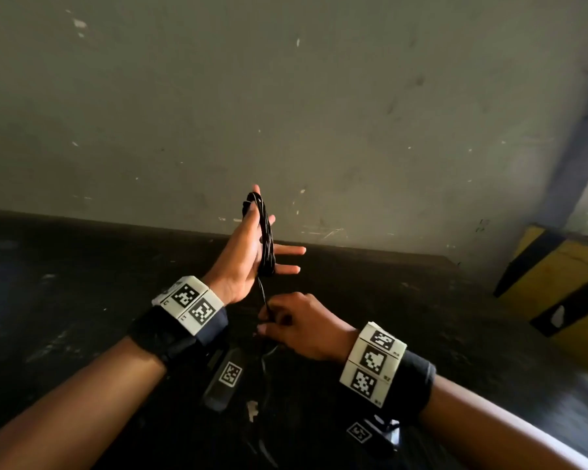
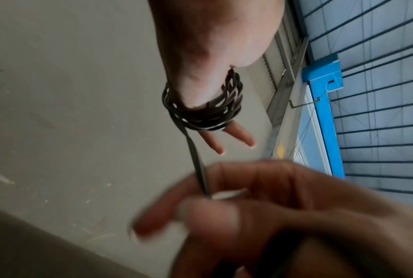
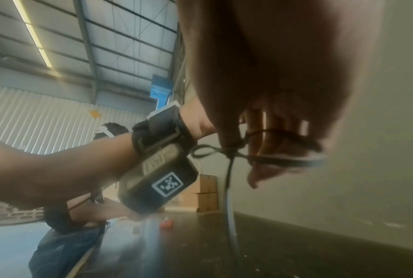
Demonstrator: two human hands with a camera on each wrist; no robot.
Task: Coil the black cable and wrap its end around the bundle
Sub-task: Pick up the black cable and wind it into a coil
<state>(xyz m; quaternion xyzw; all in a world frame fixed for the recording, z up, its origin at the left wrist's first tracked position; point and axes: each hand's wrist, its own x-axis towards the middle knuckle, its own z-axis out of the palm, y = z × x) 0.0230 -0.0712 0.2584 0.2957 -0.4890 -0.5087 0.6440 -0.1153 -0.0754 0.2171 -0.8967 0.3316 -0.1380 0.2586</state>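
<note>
Left hand (image 1: 241, 256) kept fingers (image 1: 287, 250) straight as a former for the thin black cable (image 1: 265, 232); right hand (image 1: 297, 325) pinched the tail below, tensioning

black wristbands (image 1: 170, 337), white marker-printed blocks (image 1: 189, 303)

The left hand (image 2: 215, 47) reaches down from twelve o'clock, its straight fingers (image 2: 244, 136) splayed toward five o'clock. A thin black cable (image 2: 201, 114) is looped many times around the fingers in a tight bundle. One strand runs from the bundle toward six o'clock into the blurred right hand (image 2: 236, 212), whose curled fingers and thumb pinch it. Behind lies a grey scuffed wall (image 2: 69, 112); at three o'clock stands a blue metal frame (image 2: 329, 120).
</note>
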